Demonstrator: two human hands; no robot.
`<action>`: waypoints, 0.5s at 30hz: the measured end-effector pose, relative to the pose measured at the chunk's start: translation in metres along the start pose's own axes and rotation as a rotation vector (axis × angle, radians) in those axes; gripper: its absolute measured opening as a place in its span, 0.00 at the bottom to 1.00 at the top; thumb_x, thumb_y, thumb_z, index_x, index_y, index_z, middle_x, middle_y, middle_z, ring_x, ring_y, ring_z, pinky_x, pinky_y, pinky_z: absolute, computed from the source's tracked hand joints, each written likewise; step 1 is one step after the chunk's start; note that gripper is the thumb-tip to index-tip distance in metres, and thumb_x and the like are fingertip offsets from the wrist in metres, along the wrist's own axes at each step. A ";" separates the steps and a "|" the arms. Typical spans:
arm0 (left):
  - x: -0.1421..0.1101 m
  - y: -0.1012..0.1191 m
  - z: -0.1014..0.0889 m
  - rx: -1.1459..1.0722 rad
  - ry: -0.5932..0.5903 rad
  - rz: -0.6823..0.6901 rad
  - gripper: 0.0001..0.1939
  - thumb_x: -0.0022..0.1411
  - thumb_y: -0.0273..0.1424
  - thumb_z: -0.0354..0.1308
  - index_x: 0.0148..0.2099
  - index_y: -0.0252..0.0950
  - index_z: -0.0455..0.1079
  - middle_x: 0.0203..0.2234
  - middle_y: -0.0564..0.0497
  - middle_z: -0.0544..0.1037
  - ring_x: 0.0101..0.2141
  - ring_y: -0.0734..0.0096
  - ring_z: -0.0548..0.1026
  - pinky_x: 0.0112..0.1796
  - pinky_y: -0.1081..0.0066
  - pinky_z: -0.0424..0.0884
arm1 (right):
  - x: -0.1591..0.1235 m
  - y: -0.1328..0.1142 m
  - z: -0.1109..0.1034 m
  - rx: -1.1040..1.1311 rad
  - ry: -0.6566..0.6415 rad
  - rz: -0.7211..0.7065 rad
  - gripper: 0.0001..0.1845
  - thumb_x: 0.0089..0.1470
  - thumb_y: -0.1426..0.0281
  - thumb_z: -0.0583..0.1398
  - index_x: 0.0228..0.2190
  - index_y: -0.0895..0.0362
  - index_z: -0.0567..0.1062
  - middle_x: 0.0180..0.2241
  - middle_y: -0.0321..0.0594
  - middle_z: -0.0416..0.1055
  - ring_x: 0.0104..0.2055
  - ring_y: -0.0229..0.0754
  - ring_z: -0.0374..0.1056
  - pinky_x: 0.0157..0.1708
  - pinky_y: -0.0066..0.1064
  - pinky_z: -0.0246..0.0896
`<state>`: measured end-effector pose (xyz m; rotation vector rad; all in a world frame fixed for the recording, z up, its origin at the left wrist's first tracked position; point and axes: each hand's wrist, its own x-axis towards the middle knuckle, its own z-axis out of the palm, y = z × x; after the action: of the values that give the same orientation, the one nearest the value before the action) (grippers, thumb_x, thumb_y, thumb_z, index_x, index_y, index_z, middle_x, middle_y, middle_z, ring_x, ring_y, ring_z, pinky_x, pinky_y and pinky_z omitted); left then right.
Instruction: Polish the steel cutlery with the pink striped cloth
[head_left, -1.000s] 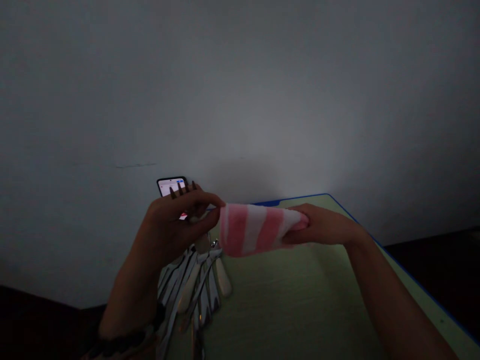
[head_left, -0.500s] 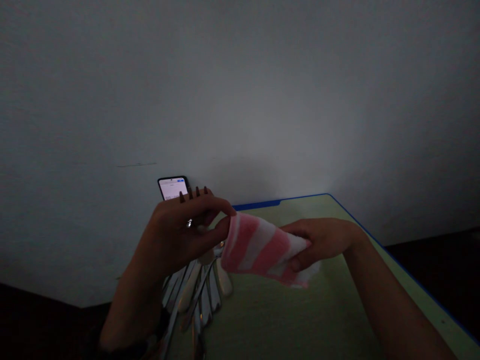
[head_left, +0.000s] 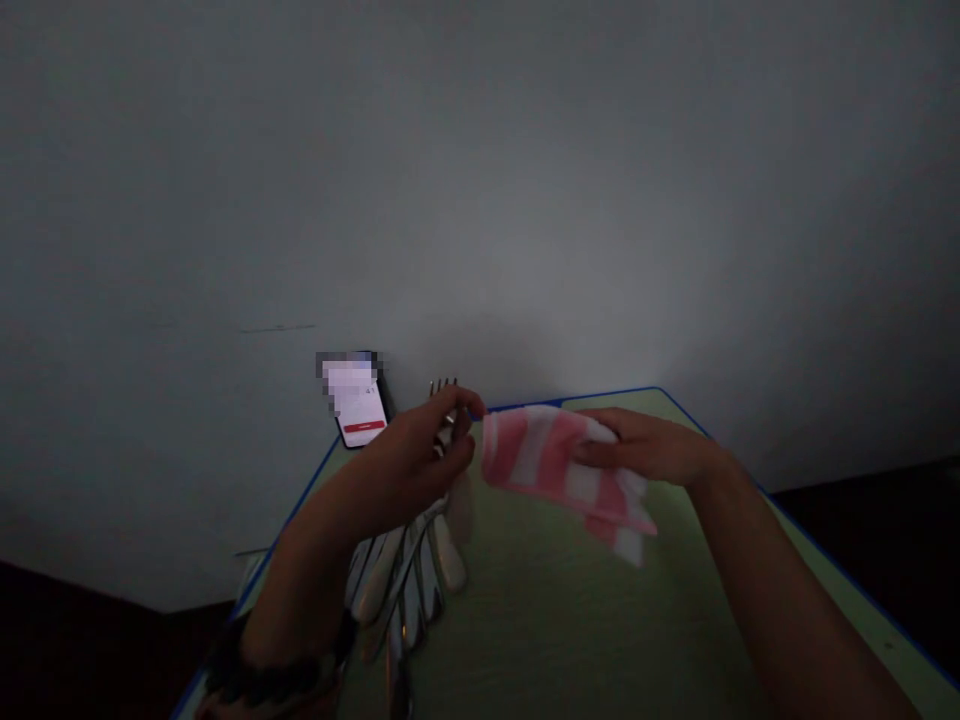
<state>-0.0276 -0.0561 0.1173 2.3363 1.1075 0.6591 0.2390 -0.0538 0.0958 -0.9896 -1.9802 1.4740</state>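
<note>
My left hand is curled around a fork, whose metal tines stick up above the fingers. Below that hand the fork's pale handle is blurred. My right hand grips a pink-and-white striped cloth, thumb on the near face. The cloth is bunched, and a loose corner hangs below the right fingers. Its left edge is close to the left fingertips; whether they touch it I cannot tell. Beneath the left hand and wrist, several pieces of cutlery lie in an overlapping pile, partly hidden by the forearm.
A phone with a lit screen stands tilted at the table's far left corner, near the wall. The green table has a blue edge. The light is dim.
My left hand and the fork have shifted right, uncovering more of the phone. The cloth has moved slightly right and up, with a corner now drooping. The phone's screen looks different.
</note>
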 end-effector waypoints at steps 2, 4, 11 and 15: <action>-0.003 -0.001 0.005 -0.192 -0.129 -0.066 0.15 0.64 0.33 0.41 0.53 0.40 0.52 0.29 0.53 0.69 0.21 0.77 0.71 0.21 0.78 0.69 | 0.000 0.006 -0.004 0.009 0.208 0.019 0.14 0.50 0.60 0.57 0.37 0.55 0.72 0.31 0.38 0.71 0.27 0.36 0.63 0.24 0.25 0.58; -0.004 -0.001 0.010 -0.312 -0.185 -0.099 0.18 0.65 0.33 0.39 0.57 0.43 0.46 0.32 0.51 0.69 0.22 0.76 0.74 0.21 0.77 0.72 | 0.002 0.012 -0.006 0.016 0.394 0.036 0.16 0.50 0.58 0.57 0.36 0.55 0.72 0.31 0.39 0.71 0.26 0.37 0.64 0.23 0.26 0.58; 0.007 0.002 0.019 -0.468 -0.109 -0.044 0.37 0.64 0.28 0.44 0.63 0.46 0.20 0.33 0.47 0.73 0.22 0.71 0.77 0.21 0.77 0.74 | 0.010 0.015 -0.002 -0.213 0.459 0.025 0.18 0.54 0.56 0.52 0.32 0.58 0.71 0.28 0.41 0.70 0.26 0.38 0.63 0.22 0.26 0.56; 0.012 0.006 0.021 -0.471 -0.047 -0.138 0.36 0.61 0.30 0.49 0.62 0.42 0.29 0.29 0.48 0.76 0.22 0.68 0.76 0.18 0.75 0.72 | 0.011 0.005 0.005 -0.345 0.323 0.027 0.21 0.56 0.55 0.48 0.29 0.59 0.71 0.26 0.39 0.68 0.24 0.36 0.60 0.21 0.25 0.53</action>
<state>-0.0054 -0.0540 0.1074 1.8500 0.9587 0.7194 0.2294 -0.0472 0.0888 -1.3097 -2.0170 0.9251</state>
